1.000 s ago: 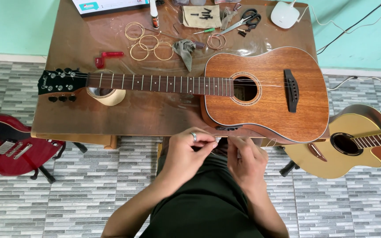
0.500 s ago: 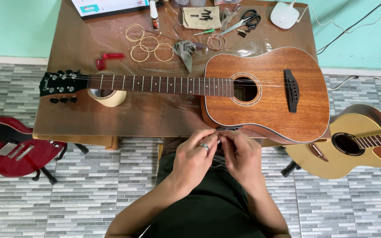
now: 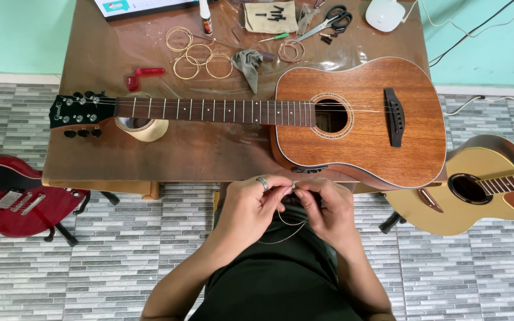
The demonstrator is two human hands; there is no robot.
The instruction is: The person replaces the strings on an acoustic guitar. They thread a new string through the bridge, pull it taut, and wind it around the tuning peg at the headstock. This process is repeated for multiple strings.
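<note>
Just below the table [image 3: 209,160] edge, over the person's lap, the left hand [image 3: 251,205] and right hand [image 3: 328,208] meet, each grip pinching a thin guitar string [image 3: 290,229]. A moment ago the hands were slightly apart; now the fingertips touch and a loop of string hangs beneath them. Beyond, the brown acoustic guitar [image 3: 358,119] lies flat on the table, with coiled strings [image 3: 200,56] further back.

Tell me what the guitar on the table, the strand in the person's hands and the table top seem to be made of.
Acoustic guitar: reddish-brown wood, satin finish, with visible grain.
Strand: likely thin metal wire; it holds a springy curve between the left hand and right hand.
Table: brown wood, apparently under a clear glossy sheet that shows glare and creases.
</note>
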